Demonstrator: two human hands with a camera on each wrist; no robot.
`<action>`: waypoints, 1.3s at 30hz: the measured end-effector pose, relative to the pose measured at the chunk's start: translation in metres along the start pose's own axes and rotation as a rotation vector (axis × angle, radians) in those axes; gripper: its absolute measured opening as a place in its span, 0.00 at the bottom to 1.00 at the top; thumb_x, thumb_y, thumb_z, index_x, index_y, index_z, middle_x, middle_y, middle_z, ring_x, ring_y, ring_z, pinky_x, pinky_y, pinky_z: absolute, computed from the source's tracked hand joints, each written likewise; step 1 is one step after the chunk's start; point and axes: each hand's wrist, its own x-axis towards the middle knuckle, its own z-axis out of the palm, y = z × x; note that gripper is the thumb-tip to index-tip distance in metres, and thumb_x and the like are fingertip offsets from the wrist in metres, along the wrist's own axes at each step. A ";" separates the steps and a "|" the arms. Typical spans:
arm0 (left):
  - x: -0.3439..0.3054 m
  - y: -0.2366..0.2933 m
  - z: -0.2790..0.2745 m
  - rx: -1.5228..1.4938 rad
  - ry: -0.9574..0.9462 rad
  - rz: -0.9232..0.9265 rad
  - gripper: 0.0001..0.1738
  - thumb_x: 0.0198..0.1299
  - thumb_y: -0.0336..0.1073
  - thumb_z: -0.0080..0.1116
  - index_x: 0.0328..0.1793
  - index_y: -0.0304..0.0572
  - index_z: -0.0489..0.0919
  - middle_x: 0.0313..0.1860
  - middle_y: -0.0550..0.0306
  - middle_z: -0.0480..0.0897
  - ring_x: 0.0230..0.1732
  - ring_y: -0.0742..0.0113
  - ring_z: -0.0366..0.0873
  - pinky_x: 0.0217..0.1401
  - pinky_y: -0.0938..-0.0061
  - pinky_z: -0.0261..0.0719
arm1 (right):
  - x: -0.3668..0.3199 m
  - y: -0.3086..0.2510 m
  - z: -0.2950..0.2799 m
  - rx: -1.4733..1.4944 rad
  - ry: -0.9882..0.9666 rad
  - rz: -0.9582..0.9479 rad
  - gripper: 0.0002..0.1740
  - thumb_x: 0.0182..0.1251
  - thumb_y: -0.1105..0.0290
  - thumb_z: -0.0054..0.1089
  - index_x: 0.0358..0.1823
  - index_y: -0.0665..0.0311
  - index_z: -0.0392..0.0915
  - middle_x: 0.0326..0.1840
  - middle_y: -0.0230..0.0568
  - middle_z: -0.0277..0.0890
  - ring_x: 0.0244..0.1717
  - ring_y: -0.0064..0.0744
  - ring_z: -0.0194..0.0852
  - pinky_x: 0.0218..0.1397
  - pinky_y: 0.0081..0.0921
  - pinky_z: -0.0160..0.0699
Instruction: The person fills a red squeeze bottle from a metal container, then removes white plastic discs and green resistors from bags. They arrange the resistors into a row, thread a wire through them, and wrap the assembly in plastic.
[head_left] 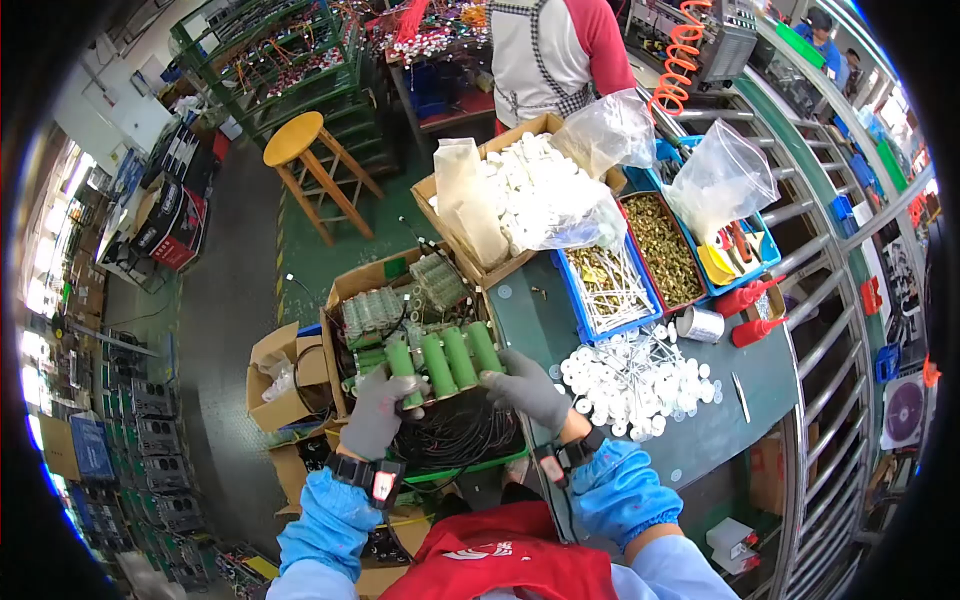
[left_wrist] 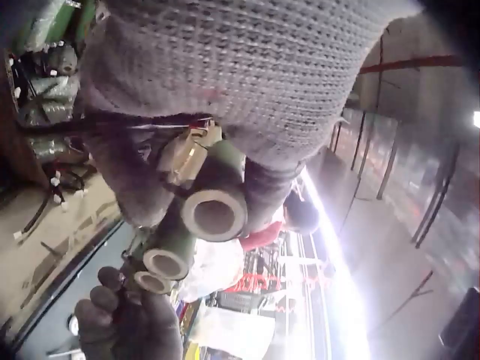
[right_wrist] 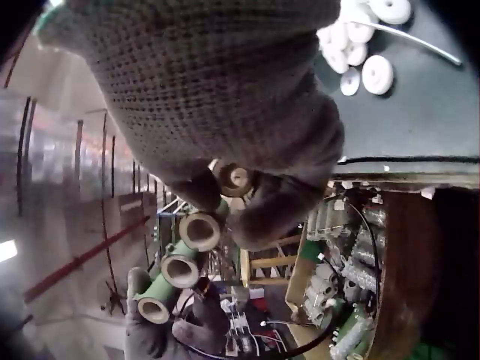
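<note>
Several green tubes [head_left: 437, 364] with hollow pale ends stand side by side in a row between the two grey-gloved hands. My left hand [head_left: 375, 410] pinches the leftmost tube between thumb and fingers; in the left wrist view its round open end [left_wrist: 215, 215] shows between the gloved fingers. My right hand [head_left: 532, 391] grips the rightmost tube, whose end [right_wrist: 237, 178] shows between thumb and finger in the right wrist view. The row is held above a carton [head_left: 345, 290] of green parts, some wrapped in clear plastic.
Black cables [head_left: 455, 435] lie below the hands. On the green table [head_left: 700, 440] are white discs with rods [head_left: 640, 385], blue trays [head_left: 605, 290], red bottles [head_left: 755, 332] and a box of white parts [head_left: 530, 190]. A wooden stool [head_left: 295, 138] and another person [head_left: 545, 50] stand beyond.
</note>
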 end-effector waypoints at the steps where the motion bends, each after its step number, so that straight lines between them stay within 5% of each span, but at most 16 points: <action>1: -0.006 -0.005 -0.009 -0.049 0.037 0.006 0.26 0.58 0.45 0.64 0.58 0.38 0.75 0.39 0.56 0.83 0.36 0.67 0.83 0.33 0.75 0.83 | 0.015 0.006 -0.005 -0.199 -0.017 -0.057 0.28 0.72 0.58 0.59 0.65 0.71 0.70 0.46 0.50 0.81 0.48 0.41 0.82 0.54 0.41 0.80; 5: -0.035 -0.007 -0.028 -0.163 0.191 0.015 0.22 0.60 0.43 0.60 0.57 0.38 0.75 0.38 0.56 0.83 0.36 0.65 0.84 0.32 0.74 0.83 | 0.080 -0.002 -0.016 -0.964 0.518 -0.373 0.28 0.66 0.59 0.60 0.65 0.65 0.75 0.61 0.49 0.76 0.56 0.46 0.76 0.59 0.44 0.73; 9: -0.053 -0.017 -0.047 -0.157 0.274 0.029 0.20 0.62 0.43 0.59 0.55 0.38 0.76 0.36 0.57 0.83 0.35 0.67 0.83 0.32 0.76 0.82 | 0.125 0.007 -0.014 -1.414 0.433 -0.378 0.24 0.65 0.67 0.55 0.62 0.65 0.76 0.66 0.46 0.73 0.61 0.45 0.72 0.59 0.42 0.72; 11: -0.060 -0.019 -0.053 -0.154 0.302 0.029 0.19 0.62 0.42 0.58 0.54 0.38 0.77 0.35 0.58 0.83 0.34 0.68 0.83 0.31 0.77 0.81 | 0.116 0.009 -0.008 -1.536 0.381 -0.404 0.23 0.65 0.68 0.54 0.62 0.64 0.76 0.65 0.47 0.73 0.60 0.44 0.73 0.59 0.40 0.72; 15: -0.057 -0.010 -0.049 -0.142 0.262 0.014 0.18 0.62 0.39 0.61 0.55 0.38 0.76 0.35 0.59 0.82 0.32 0.71 0.81 0.30 0.78 0.81 | 0.044 -0.003 -0.011 -1.727 0.084 -0.163 0.32 0.61 0.66 0.58 0.67 0.70 0.70 0.67 0.54 0.69 0.66 0.48 0.66 0.69 0.39 0.62; 18: -0.038 -0.006 -0.031 -0.163 0.111 0.025 0.20 0.62 0.41 0.62 0.55 0.38 0.76 0.36 0.58 0.82 0.32 0.72 0.80 0.30 0.78 0.81 | -0.004 0.059 -0.029 -1.701 0.253 -0.185 0.33 0.59 0.67 0.57 0.68 0.72 0.68 0.68 0.54 0.67 0.68 0.48 0.63 0.71 0.40 0.58; 26: 0.068 -0.035 0.076 -0.073 -0.175 0.060 0.19 0.60 0.37 0.66 0.55 0.36 0.77 0.38 0.58 0.82 0.36 0.70 0.80 0.34 0.74 0.82 | -0.065 0.059 -0.053 -1.478 0.410 -0.382 0.27 0.58 0.70 0.57 0.62 0.67 0.74 0.65 0.47 0.72 0.69 0.50 0.67 0.72 0.47 0.60; 30: 0.110 -0.098 0.098 0.243 0.013 0.142 0.24 0.63 0.45 0.66 0.52 0.30 0.75 0.40 0.46 0.84 0.40 0.54 0.84 0.43 0.62 0.84 | -0.076 0.039 -0.052 -1.367 0.513 -0.414 0.23 0.62 0.69 0.58 0.60 0.64 0.76 0.65 0.45 0.75 0.67 0.49 0.69 0.70 0.47 0.63; 32: 0.118 -0.094 0.104 0.479 0.064 0.223 0.27 0.64 0.49 0.64 0.52 0.29 0.74 0.42 0.38 0.85 0.43 0.42 0.85 0.48 0.55 0.83 | -0.077 0.030 -0.050 -1.269 0.550 -0.393 0.21 0.64 0.69 0.58 0.59 0.64 0.77 0.65 0.46 0.74 0.68 0.50 0.69 0.71 0.48 0.63; 35: 0.114 -0.066 0.124 0.801 0.141 0.207 0.26 0.69 0.49 0.60 0.54 0.26 0.74 0.44 0.36 0.84 0.49 0.39 0.83 0.53 0.54 0.79 | -0.059 0.013 -0.048 -1.156 0.524 -0.401 0.22 0.64 0.69 0.57 0.60 0.64 0.76 0.66 0.47 0.73 0.69 0.51 0.68 0.71 0.49 0.64; 36: 0.119 -0.068 0.124 0.794 0.119 0.182 0.26 0.71 0.51 0.55 0.52 0.28 0.75 0.47 0.28 0.82 0.55 0.29 0.79 0.57 0.50 0.77 | -0.050 0.011 -0.047 -1.152 0.496 -0.399 0.25 0.64 0.68 0.58 0.63 0.64 0.73 0.68 0.49 0.71 0.71 0.52 0.66 0.71 0.48 0.63; 39: 0.102 -0.034 0.125 1.051 0.200 0.089 0.23 0.72 0.50 0.54 0.54 0.32 0.77 0.49 0.28 0.82 0.56 0.29 0.79 0.59 0.53 0.77 | -0.016 0.008 -0.039 -1.149 0.478 -0.398 0.26 0.64 0.67 0.57 0.65 0.65 0.72 0.68 0.51 0.71 0.71 0.52 0.66 0.72 0.49 0.64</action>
